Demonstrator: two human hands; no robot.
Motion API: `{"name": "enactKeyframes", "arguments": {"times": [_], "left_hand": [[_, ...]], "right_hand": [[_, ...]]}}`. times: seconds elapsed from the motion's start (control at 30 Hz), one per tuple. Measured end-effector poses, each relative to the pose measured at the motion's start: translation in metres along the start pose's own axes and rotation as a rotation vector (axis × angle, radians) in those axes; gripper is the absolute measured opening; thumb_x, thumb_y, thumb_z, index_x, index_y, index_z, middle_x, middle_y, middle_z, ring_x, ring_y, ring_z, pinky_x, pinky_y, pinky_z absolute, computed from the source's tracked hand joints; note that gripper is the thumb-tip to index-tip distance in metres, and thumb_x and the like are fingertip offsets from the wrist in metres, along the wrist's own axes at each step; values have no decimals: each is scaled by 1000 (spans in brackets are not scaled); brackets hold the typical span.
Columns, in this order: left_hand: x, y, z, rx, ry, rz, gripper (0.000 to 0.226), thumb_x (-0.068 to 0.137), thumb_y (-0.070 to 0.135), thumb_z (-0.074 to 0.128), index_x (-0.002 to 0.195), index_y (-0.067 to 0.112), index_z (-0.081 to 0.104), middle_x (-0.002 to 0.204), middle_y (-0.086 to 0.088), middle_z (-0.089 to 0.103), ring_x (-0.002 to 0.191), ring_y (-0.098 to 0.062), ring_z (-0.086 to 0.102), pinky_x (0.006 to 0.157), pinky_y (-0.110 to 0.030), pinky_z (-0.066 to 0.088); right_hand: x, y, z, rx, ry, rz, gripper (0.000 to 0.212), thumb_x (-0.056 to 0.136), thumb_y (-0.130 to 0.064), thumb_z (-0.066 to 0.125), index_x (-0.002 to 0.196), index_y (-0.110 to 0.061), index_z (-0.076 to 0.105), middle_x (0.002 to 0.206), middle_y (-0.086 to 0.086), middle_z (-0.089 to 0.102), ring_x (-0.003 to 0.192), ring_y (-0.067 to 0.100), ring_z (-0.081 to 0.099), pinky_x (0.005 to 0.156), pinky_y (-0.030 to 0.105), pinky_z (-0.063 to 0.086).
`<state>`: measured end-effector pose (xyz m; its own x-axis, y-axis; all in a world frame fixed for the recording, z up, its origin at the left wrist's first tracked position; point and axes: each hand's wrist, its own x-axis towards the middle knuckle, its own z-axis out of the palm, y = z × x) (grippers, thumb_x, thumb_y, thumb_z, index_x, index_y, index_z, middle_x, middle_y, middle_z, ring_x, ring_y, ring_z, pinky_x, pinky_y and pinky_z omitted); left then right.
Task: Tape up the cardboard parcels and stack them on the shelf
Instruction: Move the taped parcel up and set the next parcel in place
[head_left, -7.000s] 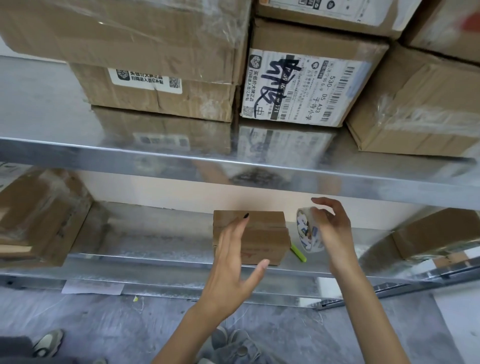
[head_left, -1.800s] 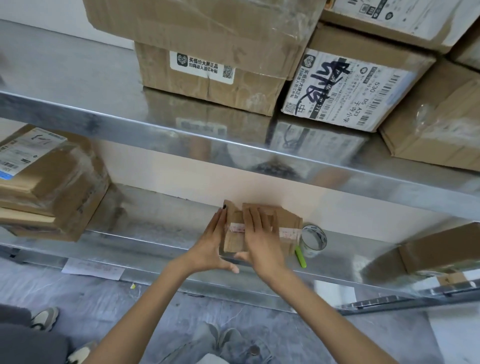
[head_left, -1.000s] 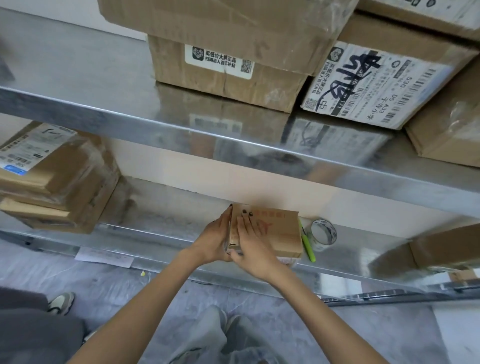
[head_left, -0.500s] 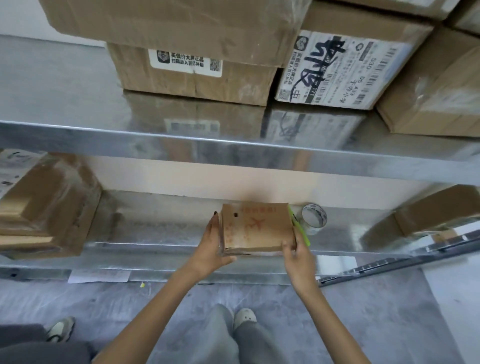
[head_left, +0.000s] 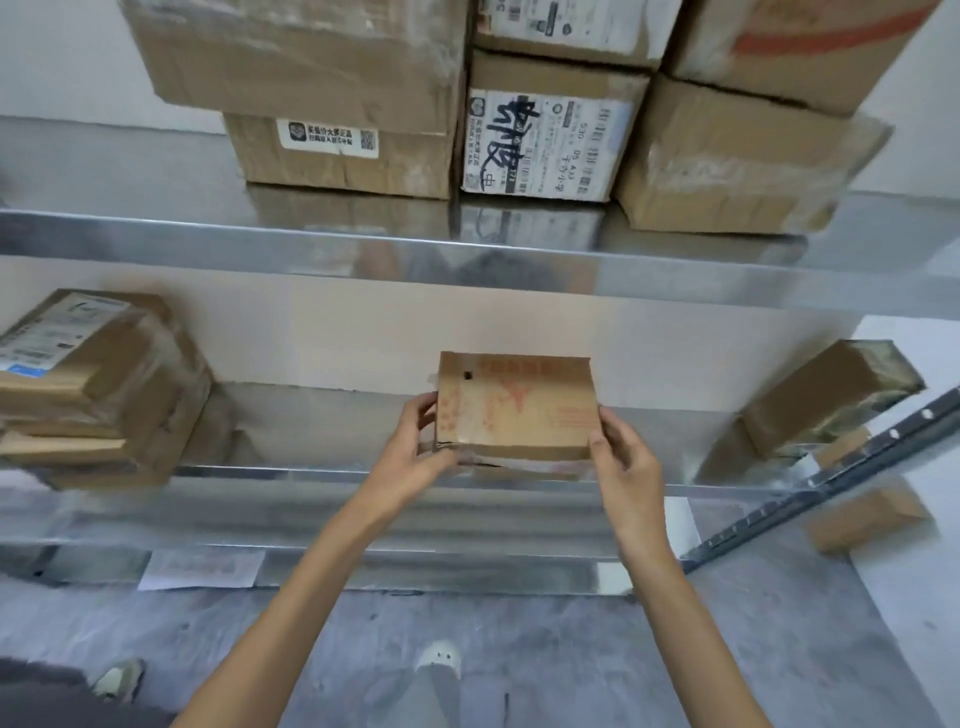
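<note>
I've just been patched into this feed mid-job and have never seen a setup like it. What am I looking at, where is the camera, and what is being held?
There is no machine here: each grip is a person's bare hand. The single picture comes from a camera worn on the person's head, looking forward and down, so the arms reach in from the bottom. The left hand and right hand hold a small cardboard parcel by its two sides, at the front of the lower metal shelf; whether it rests on it, I cannot tell. On that shelf lie a stack of flat parcels at the left and another parcel at the right. The upper shelf carries bigger boxes, one with a black-scrawled label. Below is the person's shoe.
</note>
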<state>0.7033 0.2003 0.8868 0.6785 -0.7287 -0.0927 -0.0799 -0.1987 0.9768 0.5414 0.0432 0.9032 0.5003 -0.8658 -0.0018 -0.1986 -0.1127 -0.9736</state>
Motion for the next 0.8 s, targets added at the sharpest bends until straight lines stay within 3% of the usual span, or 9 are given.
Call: {"name": "enactKeyframes", "arguments": {"times": [0.13, 0.23, 0.37, 0.47, 0.53, 0.6, 0.67, 0.73, 0.8], "left_hand": [[-41, 45, 31, -77, -3, 97, 80, 56, 44, 65, 130, 28, 38, 129, 19, 49, 123, 3, 46, 81, -5, 42], [-69, 76, 53, -62, -25, 166, 78, 64, 51, 59, 135, 28, 38, 136, 14, 48, 112, 10, 54, 82, -9, 45], [-96, 123, 85, -25, -72, 233, 76, 71, 62, 58, 138, 34, 36, 134, 21, 47, 109, 13, 53, 85, -10, 47], [-107, 155, 110, -16, -71, 275, 51, 90, 52, 54, 135, 36, 36, 132, 23, 46, 105, 19, 52, 83, -8, 47], [-107, 172, 123, -12, -65, 326, 47, 92, 44, 49, 136, 33, 37, 133, 18, 48, 106, 16, 53, 80, -5, 44], [-103, 188, 134, -9, -83, 389, 49, 91, 52, 53, 135, 37, 38, 133, 21, 49, 114, 11, 52, 86, -9, 45], [-95, 203, 144, 22, -114, 442, 63, 81, 64, 53, 138, 43, 35, 136, 28, 46, 122, 2, 51, 97, -23, 47], [-84, 219, 154, 86, -127, 499, 72, 79, 71, 50, 143, 45, 29, 144, 28, 37, 129, -3, 46, 106, -35, 44], [-68, 235, 165, 141, -119, 579, 71, 83, 68, 49, 146, 46, 23, 149, 28, 25, 135, 1, 35, 111, -34, 38]], "right_hand": [[-28, -28, -60, 45, 8, -120, 28, 93, -18, 58, 121, -20, 59, 112, -9, 64, 105, 1, 59, 83, 9, 47], [-45, -45, -106, 48, 21, -185, 28, 91, -15, 60, 117, -24, 60, 108, -16, 63, 100, -6, 58, 81, 10, 46], [-60, -66, -162, 53, 66, -224, 29, 90, -11, 61, 114, -27, 60, 105, -18, 64, 98, -5, 59, 85, 17, 46], [-66, -85, -197, 65, 101, -235, 30, 90, -9, 59, 114, -29, 58, 104, -18, 62, 100, -2, 57, 82, 17, 45], [-67, -96, -216, 76, 125, -244, 30, 90, -10, 59, 113, -29, 59, 106, -16, 63, 101, -1, 57, 86, 22, 46], [-63, -105, -233, 102, 163, -258, 30, 89, -8, 60, 113, -26, 60, 108, -9, 65, 104, 7, 60, 88, 25, 46], [-58, -115, -247, 138, 210, -283, 31, 89, -4, 59, 114, -22, 61, 110, -2, 66, 105, 13, 60, 85, 20, 46], [-50, -125, -258, 160, 275, -330, 33, 88, 3, 58, 114, -17, 60, 111, 4, 65, 100, 9, 61, 75, 5, 47], [-38, -133, -267, 177, 345, -367, 34, 87, 6, 58, 113, -16, 58, 110, 8, 63, 93, 3, 62, 68, -3, 43]]}}
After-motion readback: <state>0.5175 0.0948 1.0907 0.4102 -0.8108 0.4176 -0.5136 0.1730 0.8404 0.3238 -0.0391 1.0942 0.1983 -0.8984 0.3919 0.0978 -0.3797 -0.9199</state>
